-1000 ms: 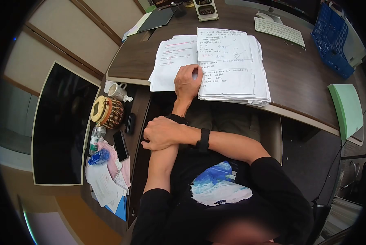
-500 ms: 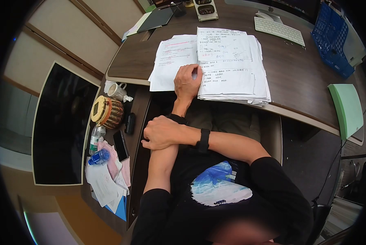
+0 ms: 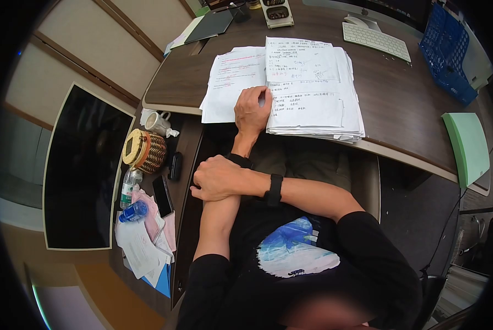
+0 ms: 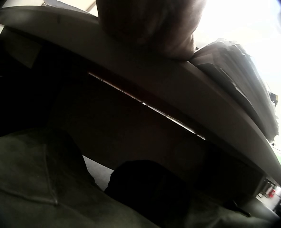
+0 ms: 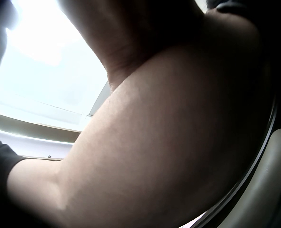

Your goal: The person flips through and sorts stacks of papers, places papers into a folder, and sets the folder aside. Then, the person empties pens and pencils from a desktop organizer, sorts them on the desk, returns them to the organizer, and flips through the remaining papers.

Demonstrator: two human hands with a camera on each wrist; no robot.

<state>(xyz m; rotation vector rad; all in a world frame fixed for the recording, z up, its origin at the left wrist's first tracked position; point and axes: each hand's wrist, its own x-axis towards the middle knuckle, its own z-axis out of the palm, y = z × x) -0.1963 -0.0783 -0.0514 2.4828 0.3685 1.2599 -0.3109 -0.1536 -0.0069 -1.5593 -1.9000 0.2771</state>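
My left hand (image 3: 252, 110) rests on the desk's front edge over the sheets, loosely bent, beside a thick paper stack (image 3: 318, 115) covered in handwriting. Nothing shows in its grasp. In the left wrist view the underside of that hand (image 4: 152, 28) sits at the desk edge next to the stack (image 4: 235, 71). My right hand (image 3: 219, 179) lies across the left forearm (image 3: 219, 225), just below the wristband, fingers curled over its far side with their tips hidden. The left forearm (image 5: 169, 128) fills the right wrist view.
A keyboard (image 3: 375, 41), a blue basket (image 3: 444, 55) and a green folder (image 3: 466, 148) are on the right. Along the left side stand a mug (image 3: 157, 123), a woven basket (image 3: 144, 149), a bottle (image 3: 127, 187), a phone (image 3: 162, 196) and a dark screen (image 3: 81, 170).
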